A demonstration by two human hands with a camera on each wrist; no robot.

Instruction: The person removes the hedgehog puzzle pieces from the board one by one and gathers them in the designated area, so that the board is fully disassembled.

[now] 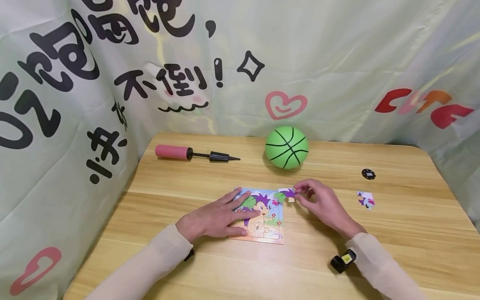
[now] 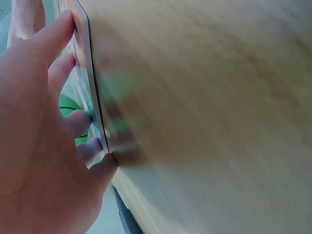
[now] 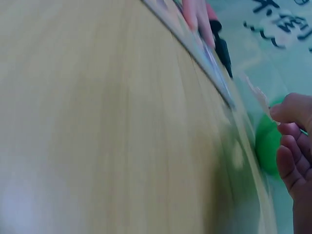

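Note:
A jigsaw puzzle (image 1: 271,229) with a purple-haired cartoon hedgehog lies flat on the table. My left hand (image 1: 219,214) rests across its left part with fingers spread; in the left wrist view, the fingertips touch the puzzle's board (image 2: 91,78) near its edge. My right hand (image 1: 321,204) pinches a puzzle piece (image 1: 288,194), purple and green, between thumb and fingers at the puzzle's upper right corner. The right wrist view shows that puzzle piece (image 3: 258,95) edge-on, raised off the table. Another loose puzzle piece (image 1: 366,200) lies to the right of my right hand.
A green ball (image 1: 286,147) with black lines sits behind the puzzle. A pink and black hand pump (image 1: 173,152) lies at the back left. A black round chip (image 1: 368,174) marked 100 is at the right. Printed cloth (image 1: 330,58) hangs around the wooden table (image 1: 180,183).

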